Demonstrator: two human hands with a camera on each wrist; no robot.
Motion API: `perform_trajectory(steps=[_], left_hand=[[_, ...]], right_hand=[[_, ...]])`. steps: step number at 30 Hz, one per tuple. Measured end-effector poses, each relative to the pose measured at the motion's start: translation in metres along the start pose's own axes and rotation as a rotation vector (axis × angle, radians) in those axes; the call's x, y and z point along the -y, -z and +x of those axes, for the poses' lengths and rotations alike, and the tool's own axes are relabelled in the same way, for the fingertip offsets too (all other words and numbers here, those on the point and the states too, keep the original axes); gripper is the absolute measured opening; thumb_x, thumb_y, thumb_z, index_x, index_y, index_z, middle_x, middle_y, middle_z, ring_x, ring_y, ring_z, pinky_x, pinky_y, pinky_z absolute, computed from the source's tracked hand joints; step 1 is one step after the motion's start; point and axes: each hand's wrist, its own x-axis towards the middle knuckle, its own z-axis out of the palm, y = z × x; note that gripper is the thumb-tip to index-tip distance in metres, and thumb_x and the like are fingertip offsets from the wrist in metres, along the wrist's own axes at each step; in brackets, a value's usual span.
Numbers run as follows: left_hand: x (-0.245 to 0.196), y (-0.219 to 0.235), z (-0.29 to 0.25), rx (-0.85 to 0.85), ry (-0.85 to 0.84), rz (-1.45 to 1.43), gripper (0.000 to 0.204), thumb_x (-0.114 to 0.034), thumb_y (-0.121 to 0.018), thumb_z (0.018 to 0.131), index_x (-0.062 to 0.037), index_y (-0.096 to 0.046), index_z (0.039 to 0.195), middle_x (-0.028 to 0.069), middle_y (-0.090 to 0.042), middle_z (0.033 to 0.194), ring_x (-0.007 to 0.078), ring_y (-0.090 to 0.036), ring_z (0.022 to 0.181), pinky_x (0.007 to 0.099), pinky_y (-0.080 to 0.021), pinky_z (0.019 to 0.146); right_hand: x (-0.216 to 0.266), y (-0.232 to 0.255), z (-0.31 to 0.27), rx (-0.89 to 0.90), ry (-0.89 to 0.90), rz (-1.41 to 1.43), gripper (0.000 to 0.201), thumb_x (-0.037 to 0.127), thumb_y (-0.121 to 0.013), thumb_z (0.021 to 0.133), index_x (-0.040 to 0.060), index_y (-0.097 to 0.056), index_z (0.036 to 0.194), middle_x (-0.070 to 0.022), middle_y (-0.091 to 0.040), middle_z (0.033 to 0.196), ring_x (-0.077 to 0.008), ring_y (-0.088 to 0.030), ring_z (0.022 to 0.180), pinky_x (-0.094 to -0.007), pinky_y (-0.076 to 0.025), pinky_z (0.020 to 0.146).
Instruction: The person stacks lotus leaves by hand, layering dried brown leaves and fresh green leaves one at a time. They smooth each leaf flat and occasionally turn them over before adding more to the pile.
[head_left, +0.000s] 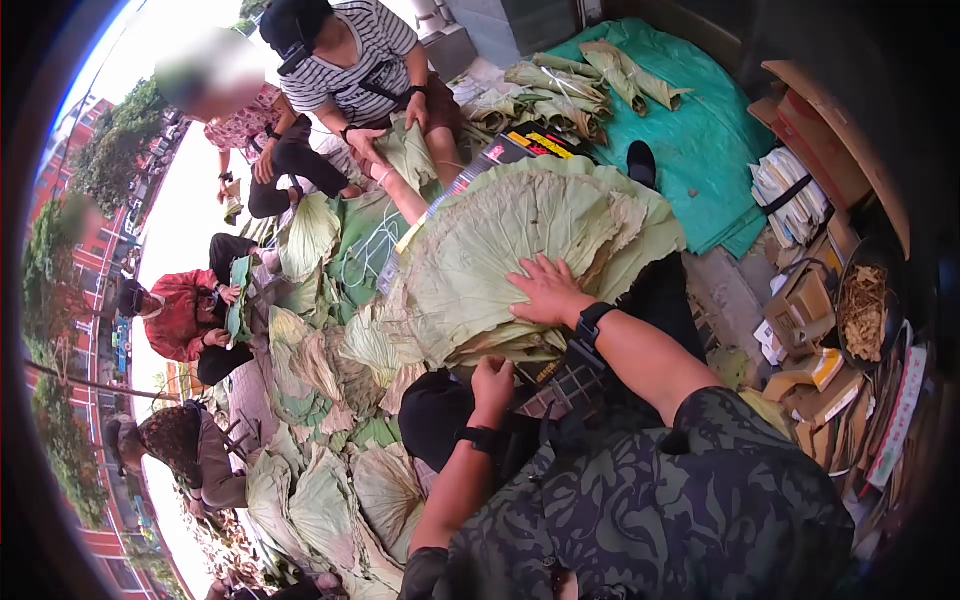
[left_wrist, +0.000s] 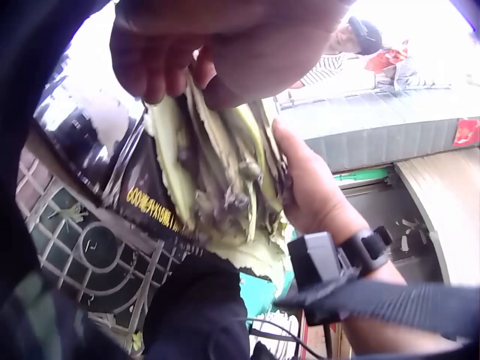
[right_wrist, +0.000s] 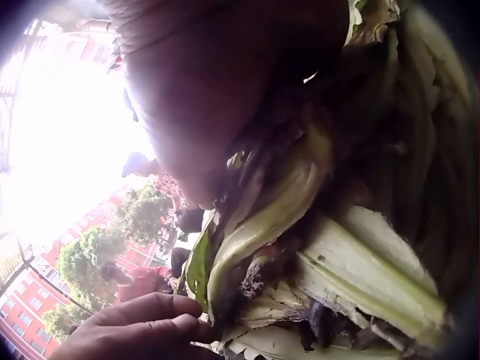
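Note:
A thick stack of large, half-dried lotus leaves (head_left: 500,230) lies in front of me, folded over, above a black box with yellow print (left_wrist: 150,206). My right hand (head_left: 548,290) rests on its upper face with fingers spread. Down at the near lower edge, my left hand (head_left: 492,385) has curled fingers; in the left wrist view the left hand (left_wrist: 225,52) pinches the layered leaf edges (left_wrist: 225,165). In the right wrist view, the left hand's fingers (right_wrist: 146,326) meet the leaf edge beside pale, thick ribs (right_wrist: 367,277). The right palm hides part of the stack there.
More lotus leaves (head_left: 340,500) spread over the ground at left. Rolled leaf bundles (head_left: 560,95) lie by a green tarp (head_left: 700,150). Cardboard boxes (head_left: 800,310) and a dark pan (head_left: 868,310) stand at right. A person in stripes (head_left: 350,60) sits opposite, others at left.

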Motion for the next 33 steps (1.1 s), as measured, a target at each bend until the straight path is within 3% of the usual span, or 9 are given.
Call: perform_trajectory(steps=[3, 5, 7, 12, 14, 15, 17, 26, 33], left_hand=[[0.005, -0.008, -0.017, 0.511, 0.486, -0.781, 0.025, -0.019, -0.053, 0.088, 0.0015, -0.046, 0.100, 0.0153, -0.058, 0.081, 0.0264, -0.060, 0.066, 0.0367, -0.050, 0.055], [0.026, -0.027, -0.017, 0.530, 0.364, -0.808, 0.025, -0.018, -0.048, 0.091, 0.0027, -0.040, 0.103, 0.0190, -0.057, 0.084, 0.0287, -0.059, 0.066, 0.0391, -0.050, 0.054], [-0.020, -0.014, -0.025, 0.411, 0.628, -0.800, 0.027, -0.017, -0.048, 0.091, 0.0034, -0.039, 0.105, 0.0193, -0.057, 0.086, 0.0296, -0.060, 0.067, 0.0404, -0.051, 0.054], [-0.001, -0.017, -0.018, 0.502, 0.633, -0.645, 0.023, -0.018, -0.048, 0.090, -0.0002, -0.046, 0.105, 0.0187, -0.058, 0.088, 0.0307, -0.060, 0.066, 0.0380, -0.052, 0.056], [0.053, -0.022, -0.005, 0.684, 0.332, -0.382, 0.020, -0.020, -0.050, 0.089, -0.0047, -0.052, 0.101, 0.0164, -0.059, 0.092, 0.0325, -0.060, 0.078, 0.0378, -0.051, 0.067], [0.043, -0.020, -0.009, 0.686, 0.335, -0.374, 0.020, -0.020, -0.050, 0.089, -0.0047, -0.052, 0.101, 0.0164, -0.059, 0.092, 0.0325, -0.060, 0.078, 0.0378, -0.051, 0.067], [0.013, -0.016, -0.023, 0.627, 0.799, -1.019, 0.017, -0.025, -0.051, 0.088, -0.0096, -0.055, 0.095, 0.0160, -0.056, 0.102, 0.0328, -0.054, 0.093, 0.0381, -0.047, 0.080], [-0.017, -0.031, -0.032, 0.053, 0.798, -1.021, 0.017, -0.029, -0.051, 0.087, -0.0128, -0.054, 0.088, 0.0134, -0.048, 0.104, 0.0283, -0.047, 0.094, 0.0381, -0.043, 0.087], [-0.015, -0.014, -0.020, 0.185, 0.970, -1.053, 0.018, -0.026, -0.044, 0.091, -0.0119, -0.049, 0.100, 0.0219, -0.052, 0.112, 0.0419, -0.051, 0.102, 0.0416, -0.047, 0.084]], right_hand=[[0.000, -0.002, 0.001, -0.031, -0.002, 0.033, 0.063, 0.049, -0.054, 0.076, 0.0217, -0.043, 0.131, -0.0133, -0.030, 0.141, -0.0358, -0.021, 0.132, -0.0541, -0.014, 0.104], [-0.001, -0.006, 0.001, -0.040, -0.014, 0.054, 0.063, 0.049, -0.054, 0.075, 0.0216, -0.043, 0.131, -0.0135, -0.031, 0.141, -0.0361, -0.021, 0.132, -0.0541, -0.014, 0.104], [-0.003, -0.005, 0.002, -0.064, 0.002, 0.064, 0.063, 0.048, -0.054, 0.075, 0.0215, -0.043, 0.131, -0.0136, -0.031, 0.140, -0.0363, -0.021, 0.132, -0.0541, -0.014, 0.104], [-0.005, -0.007, 0.002, -0.082, 0.039, 0.079, 0.062, 0.047, -0.055, 0.073, 0.0201, -0.046, 0.127, -0.0148, -0.034, 0.137, -0.0377, -0.023, 0.130, -0.0554, -0.013, 0.103], [-0.004, -0.008, 0.001, -0.086, 0.037, 0.093, 0.062, 0.047, -0.055, 0.073, 0.0200, -0.046, 0.127, -0.0150, -0.034, 0.136, -0.0379, -0.023, 0.130, -0.0558, -0.013, 0.102], [-0.004, -0.008, 0.002, -0.089, 0.039, 0.097, 0.061, 0.047, -0.056, 0.072, 0.0199, -0.046, 0.127, -0.0153, -0.035, 0.136, -0.0380, -0.023, 0.130, -0.0562, -0.013, 0.102], [-0.005, -0.007, 0.002, -0.085, 0.043, 0.098, 0.061, 0.047, -0.055, 0.073, 0.0199, -0.046, 0.127, -0.0153, -0.035, 0.136, -0.0381, -0.023, 0.130, -0.0565, -0.013, 0.102], [-0.002, -0.004, -0.006, -0.059, 0.025, 0.079, 0.062, 0.047, -0.054, 0.076, 0.0184, -0.041, 0.130, -0.0149, -0.031, 0.138, -0.0376, -0.022, 0.130, -0.0558, -0.015, 0.103], [0.004, -0.002, -0.006, -0.064, -0.032, 0.085, 0.061, 0.048, -0.054, 0.078, 0.0182, -0.042, 0.130, -0.0158, -0.030, 0.141, -0.0390, -0.021, 0.131, -0.0568, -0.014, 0.103]])
